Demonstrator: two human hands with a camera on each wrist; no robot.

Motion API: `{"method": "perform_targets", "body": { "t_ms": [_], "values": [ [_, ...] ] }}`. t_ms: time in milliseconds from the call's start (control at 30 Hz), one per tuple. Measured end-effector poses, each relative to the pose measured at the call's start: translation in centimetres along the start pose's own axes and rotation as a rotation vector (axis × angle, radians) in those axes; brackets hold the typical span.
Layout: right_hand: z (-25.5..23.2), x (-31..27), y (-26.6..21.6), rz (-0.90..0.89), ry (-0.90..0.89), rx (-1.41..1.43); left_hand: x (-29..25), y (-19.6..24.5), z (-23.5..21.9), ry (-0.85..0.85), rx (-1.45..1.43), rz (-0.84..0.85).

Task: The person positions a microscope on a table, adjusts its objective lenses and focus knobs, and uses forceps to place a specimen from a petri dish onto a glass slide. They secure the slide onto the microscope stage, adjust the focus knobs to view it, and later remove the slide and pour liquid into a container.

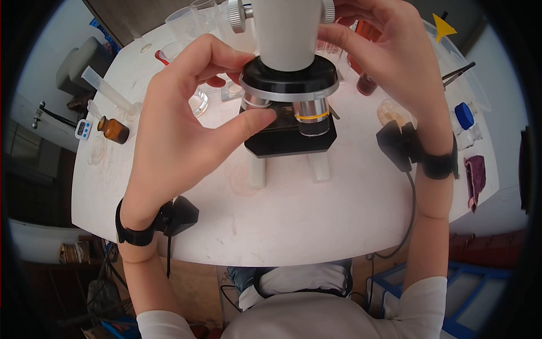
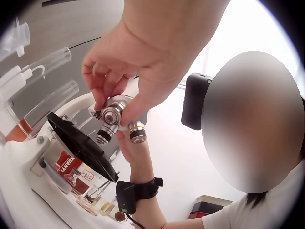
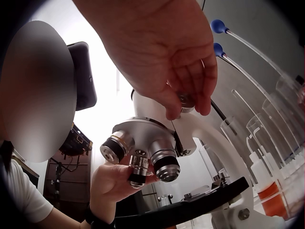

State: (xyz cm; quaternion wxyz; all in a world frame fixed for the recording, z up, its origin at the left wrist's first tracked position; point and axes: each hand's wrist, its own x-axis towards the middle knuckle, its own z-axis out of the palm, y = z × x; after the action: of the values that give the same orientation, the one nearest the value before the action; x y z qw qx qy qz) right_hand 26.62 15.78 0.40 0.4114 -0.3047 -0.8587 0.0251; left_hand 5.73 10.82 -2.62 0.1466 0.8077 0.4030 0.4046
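Observation:
A white microscope (image 1: 285, 34) stands before me, its black stage (image 1: 291, 146) below a round nosepiece (image 1: 289, 85). My left hand (image 1: 175, 113) curls around the nosepiece's left side, index finger at the upper rim and thumb beside an objective. Another objective with a yellow ring (image 1: 311, 116) points down on the right. In the left wrist view, thumb and fingers pinch around the nosepiece close to an objective lens (image 2: 112, 114). My right hand (image 1: 398, 62) is raised at the microscope's right; the right wrist view shows its thumb and fingers gripping a ridged focus knob (image 3: 187, 102).
On the white table (image 1: 226, 226), a brown bottle (image 1: 113, 130), a blue-white timer (image 1: 83, 129) and a measuring cylinder (image 1: 107, 90) stand left. Glassware crowds behind the microscope. Small jars with a blue lid (image 1: 464, 116) and a purple cloth (image 1: 475, 178) lie right.

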Motion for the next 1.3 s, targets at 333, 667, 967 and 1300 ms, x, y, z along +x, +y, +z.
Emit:
{"method": "perform_targets", "body": {
  "t_ms": [333, 667, 967, 1300],
  "values": [
    [0.3, 0.2, 1.3, -0.037, 0.007, 0.176, 1.0, -3.1, 2.0, 0.19, 0.085, 0.135],
    [0.4, 0.3, 1.7, -0.053, 0.018, 0.207, 0.9, -2.8, 2.7, 0.217, -0.014, 0.085],
    [0.5, 0.5, 1.6, -0.052, 0.02, 0.2, 1.3, -3.0, 3.3, 0.175, -0.17, -0.009],
    [-0.7, 0.4, 0.0, 0.046, -0.029, 0.252, 1.3, -3.2, 3.0, 0.175, -0.112, 0.015]
  ]
}}
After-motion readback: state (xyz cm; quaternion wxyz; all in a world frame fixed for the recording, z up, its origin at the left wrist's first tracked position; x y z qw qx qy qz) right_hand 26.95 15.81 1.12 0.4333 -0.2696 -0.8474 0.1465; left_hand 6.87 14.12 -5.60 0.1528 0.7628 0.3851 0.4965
